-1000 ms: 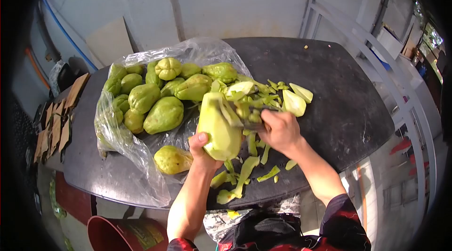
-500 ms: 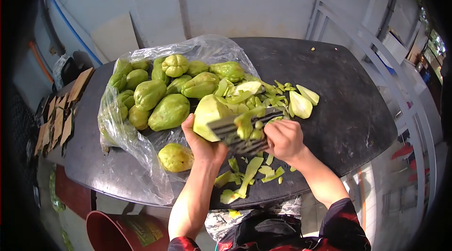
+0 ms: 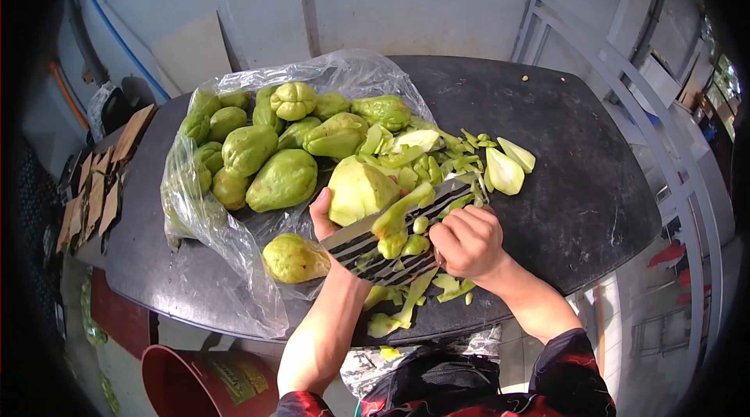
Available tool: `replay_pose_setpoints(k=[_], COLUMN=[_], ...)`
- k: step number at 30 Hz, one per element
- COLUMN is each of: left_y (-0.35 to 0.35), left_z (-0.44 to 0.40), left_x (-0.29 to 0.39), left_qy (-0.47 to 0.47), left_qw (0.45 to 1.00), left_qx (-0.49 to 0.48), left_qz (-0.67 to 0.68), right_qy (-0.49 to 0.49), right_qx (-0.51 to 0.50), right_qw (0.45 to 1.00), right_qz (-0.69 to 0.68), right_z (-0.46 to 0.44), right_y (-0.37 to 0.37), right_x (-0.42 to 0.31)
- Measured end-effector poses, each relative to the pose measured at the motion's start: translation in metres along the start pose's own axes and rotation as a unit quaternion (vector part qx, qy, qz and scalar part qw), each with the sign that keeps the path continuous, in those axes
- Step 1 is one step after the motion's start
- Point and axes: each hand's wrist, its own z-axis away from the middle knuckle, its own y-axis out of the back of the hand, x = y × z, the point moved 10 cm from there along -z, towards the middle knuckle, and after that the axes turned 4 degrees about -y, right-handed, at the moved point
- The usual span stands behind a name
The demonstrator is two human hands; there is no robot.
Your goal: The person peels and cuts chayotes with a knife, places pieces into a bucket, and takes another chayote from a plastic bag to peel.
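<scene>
My left hand (image 3: 321,214) is wrapped round a peeled pale-green chayote (image 3: 359,191), its thumb on the left side and its fingers hidden. In my right hand (image 3: 470,240), closed in a fist, is a broad knife (image 3: 350,245) with a dark-striped blade; the handle is hidden by the fingers. The blade lies slantwise in front of the chayote's lower right side, and thick pieces of green peel (image 3: 397,226) rest on it. Below the blade, more peel strips (image 3: 408,306) lie on the table. An unpeeled chayote (image 3: 294,258) sits left of my left wrist.
A clear plastic bag (image 3: 234,253) full of whole chayotes (image 3: 283,181) spreads over the dark table (image 3: 562,221). Peelings (image 3: 437,163) and cut chayote pieces (image 3: 505,172) lie right of it. A red bucket (image 3: 180,386) stands below the front edge; a grey railing (image 3: 625,77) is at right.
The knife has dropped slightly and turned its blade face more toward me, with peel still on it. The chayote has shifted a little up and right. Both hands keep their hold.
</scene>
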Motion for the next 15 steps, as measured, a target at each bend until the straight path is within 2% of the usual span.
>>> replay_pose_setpoints(k=[1,3,8,12,15], left_y=[0.002,0.017,-0.002,0.005,0.006], left_z=[-0.001,0.001,0.004,0.000,0.000], left_x=[0.003,0.018,0.024,0.022,0.016], left_qy=[-0.013,-0.098,-0.125,-0.124,-0.074], left_qw=[1.000,0.981,0.984,0.984,0.985], left_qx=[0.006,0.131,0.096,0.087,0.044], left_qz=[-0.023,-0.105,-0.086,-0.094,-0.147], right_qy=[-0.024,-0.071,-0.165,-0.107,-0.070], right_qx=[-0.004,-0.003,-0.048,-0.046,-0.024], right_qw=[1.000,0.997,0.985,0.990,0.993], right_qz=[-0.008,-0.023,-0.032,-0.084,-0.089], right_z=[0.003,0.004,0.019,0.009,0.003], right_y=[-0.004,-0.006,-0.013,-0.003,0.001], right_x=[0.009,0.025,0.060,0.036,0.019])
